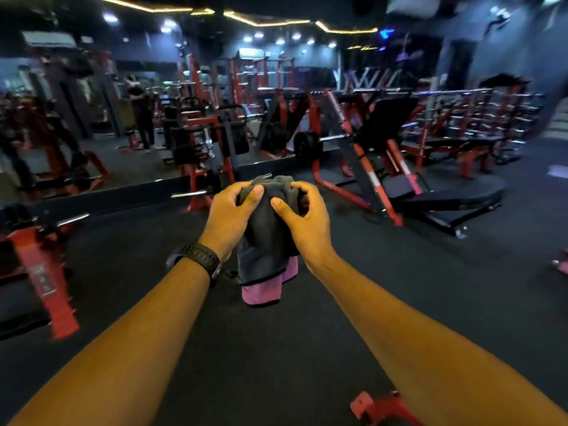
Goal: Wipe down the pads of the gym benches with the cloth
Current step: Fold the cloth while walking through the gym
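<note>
I hold a dark grey cloth (266,241) with a pink underside out in front of me, above the black rubber floor. My left hand (229,216), with a black watch on its wrist, grips the cloth's upper left part. My right hand (302,218) grips its upper right part. The cloth hangs down bunched between both hands, and its pink edge shows at the bottom. A black padded bench (445,196) on a red frame stands ahead to the right, well beyond my hands. Another black pad (18,305) on a red frame lies at the left edge.
Red and black weight machines and racks (479,118) fill the far side of the room. A loaded barbell (307,146) rests behind the cloth. A person (140,115) stands far off at the left. A red frame part (381,407) sits by my right forearm. Dark floor (307,333) lies below my arms.
</note>
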The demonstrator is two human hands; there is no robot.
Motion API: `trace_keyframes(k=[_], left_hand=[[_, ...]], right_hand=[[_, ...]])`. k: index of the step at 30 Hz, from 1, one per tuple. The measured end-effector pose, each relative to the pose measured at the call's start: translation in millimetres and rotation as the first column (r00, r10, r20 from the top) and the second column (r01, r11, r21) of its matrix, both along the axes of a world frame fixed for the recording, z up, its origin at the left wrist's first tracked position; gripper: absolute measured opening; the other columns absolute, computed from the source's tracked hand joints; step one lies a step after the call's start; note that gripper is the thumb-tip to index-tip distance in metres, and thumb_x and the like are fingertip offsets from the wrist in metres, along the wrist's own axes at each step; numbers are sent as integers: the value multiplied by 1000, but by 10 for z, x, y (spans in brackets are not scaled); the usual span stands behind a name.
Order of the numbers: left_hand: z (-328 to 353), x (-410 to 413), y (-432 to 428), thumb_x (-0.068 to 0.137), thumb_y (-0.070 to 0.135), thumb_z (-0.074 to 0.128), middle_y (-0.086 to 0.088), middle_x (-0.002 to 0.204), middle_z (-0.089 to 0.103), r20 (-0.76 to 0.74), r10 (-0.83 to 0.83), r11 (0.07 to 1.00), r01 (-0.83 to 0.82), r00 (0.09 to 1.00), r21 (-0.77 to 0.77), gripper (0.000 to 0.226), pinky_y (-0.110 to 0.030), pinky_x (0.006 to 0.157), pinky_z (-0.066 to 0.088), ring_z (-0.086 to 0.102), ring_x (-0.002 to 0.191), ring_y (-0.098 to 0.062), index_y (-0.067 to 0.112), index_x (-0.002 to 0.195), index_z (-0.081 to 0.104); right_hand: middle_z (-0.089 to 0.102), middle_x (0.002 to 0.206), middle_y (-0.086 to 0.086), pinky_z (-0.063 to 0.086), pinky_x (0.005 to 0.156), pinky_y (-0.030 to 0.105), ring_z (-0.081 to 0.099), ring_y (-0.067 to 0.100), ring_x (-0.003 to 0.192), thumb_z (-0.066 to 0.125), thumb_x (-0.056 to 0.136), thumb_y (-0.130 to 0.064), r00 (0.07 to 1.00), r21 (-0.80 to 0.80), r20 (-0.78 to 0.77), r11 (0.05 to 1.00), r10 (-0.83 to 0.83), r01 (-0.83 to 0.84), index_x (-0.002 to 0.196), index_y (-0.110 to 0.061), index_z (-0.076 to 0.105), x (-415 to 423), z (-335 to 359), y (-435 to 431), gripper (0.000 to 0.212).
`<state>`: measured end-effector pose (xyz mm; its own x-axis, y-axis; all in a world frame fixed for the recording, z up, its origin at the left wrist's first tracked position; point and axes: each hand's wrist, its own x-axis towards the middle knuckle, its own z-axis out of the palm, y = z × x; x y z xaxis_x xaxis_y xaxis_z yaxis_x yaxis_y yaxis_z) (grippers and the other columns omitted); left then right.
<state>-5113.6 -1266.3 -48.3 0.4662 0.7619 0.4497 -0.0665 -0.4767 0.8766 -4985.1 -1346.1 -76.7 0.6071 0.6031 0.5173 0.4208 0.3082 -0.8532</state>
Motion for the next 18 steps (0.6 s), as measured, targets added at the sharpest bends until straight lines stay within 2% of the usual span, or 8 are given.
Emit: trace_keyframes(k=[2,3,4,5,7,10,14,18], left_hand=[[125,255,436,100,30,57,0,111,71,30,-68,998,69,997,-6,23,-26,86,56,67,105,-10,15,114,68],[170,356,605,101,30,56,-1,113,71,38,-87,996,87,995,-9,25,-29,88,56,67,106,-12,14,116,68],[263,520,862,101,30,56,-1,113,71,36,-121,993,121,992,3,26,-31,90,56,67,107,-12,14,116,68],[322,651,1035,101,31,56,0,113,71,24,-146,989,145,989,22,26,-31,90,56,67,107,-12,14,116,68],[438,992,1377,100,33,58,1,110,72,3,-194,979,193,981,70,25,-31,88,56,67,105,-12,15,114,69],[518,1439,1703,100,32,57,2,107,72,23,-254,963,251,967,93,21,-28,86,57,68,101,-9,18,110,69],[551,2284,2177,99,34,57,2,114,70,41,-399,915,394,916,86,27,-26,88,55,66,106,-8,16,117,67],[642,3199,2614,98,38,57,8,115,70,51,-527,849,524,848,67,26,-20,81,54,67,104,-2,22,117,64]], right_hand=[[42,144,-6,46,102,28,45,5,125,78,80,-52,997,-24,5,997,-76,76,145,-37,39,185,101,377,78],[39,149,-6,44,104,30,43,6,130,78,76,-60,995,-52,-34,994,-99,97,151,-36,32,256,146,509,91],[43,149,-6,46,106,34,46,8,131,77,71,-67,988,-58,-98,992,-120,115,151,-34,33,376,213,734,97],[53,142,-6,49,105,38,53,9,128,76,67,-72,979,-56,-162,992,-121,113,145,-32,43,477,241,879,94],[68,122,-10,56,97,41,64,8,113,77,68,-69,966,-25,-238,995,-100,97,129,-30,59,724,297,1142,74],[69,115,-11,57,92,40,66,7,108,78,79,-54,962,46,-197,979,-187,200,122,-27,59,1063,351,1382,54],[68,116,-8,57,92,41,66,8,108,77,84,-44,939,116,-172,940,-298,320,118,-27,57,1843,486,1779,43],[68,112,-4,58,89,36,66,8,104,75,90,-31,910,181,-130,893,-395,413,118,-17,57,2662,609,2135,35]])
